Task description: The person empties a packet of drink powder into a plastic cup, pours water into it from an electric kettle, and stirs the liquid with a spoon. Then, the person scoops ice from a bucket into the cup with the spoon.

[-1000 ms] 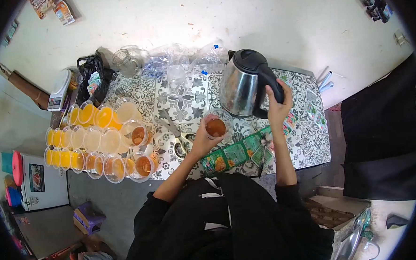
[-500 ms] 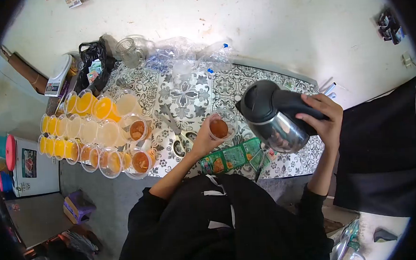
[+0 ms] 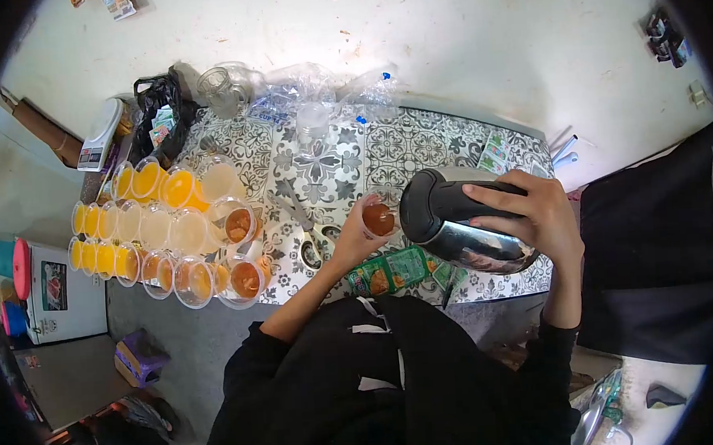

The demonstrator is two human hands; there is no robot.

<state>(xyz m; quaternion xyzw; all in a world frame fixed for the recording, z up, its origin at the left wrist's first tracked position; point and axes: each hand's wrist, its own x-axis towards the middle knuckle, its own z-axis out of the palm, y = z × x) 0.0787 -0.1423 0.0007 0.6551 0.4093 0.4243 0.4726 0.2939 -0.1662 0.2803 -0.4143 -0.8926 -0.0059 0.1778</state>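
Note:
My left hand is wrapped round a clear plastic cup holding reddish-brown liquid. My right hand grips the handle of a black and silver electric kettle, tilted with its spout end over the cup's right side. A light streak shows at the cup's mouth; whether water is flowing I cannot tell for sure. Below the cup lie green sachets on the patterned table. Scissors with pale handles rest left of my left hand.
Rows of plastic cups with yellow, whitish and brown drinks fill the table's left side. At the back are a glass mug, clear plastic bags, a black bag and a white scale. Pens lie far right.
The kettle has moved left and tipped towards the cup, my right hand turning over with it. My left hand keeps hold of the cup in nearly the same place.

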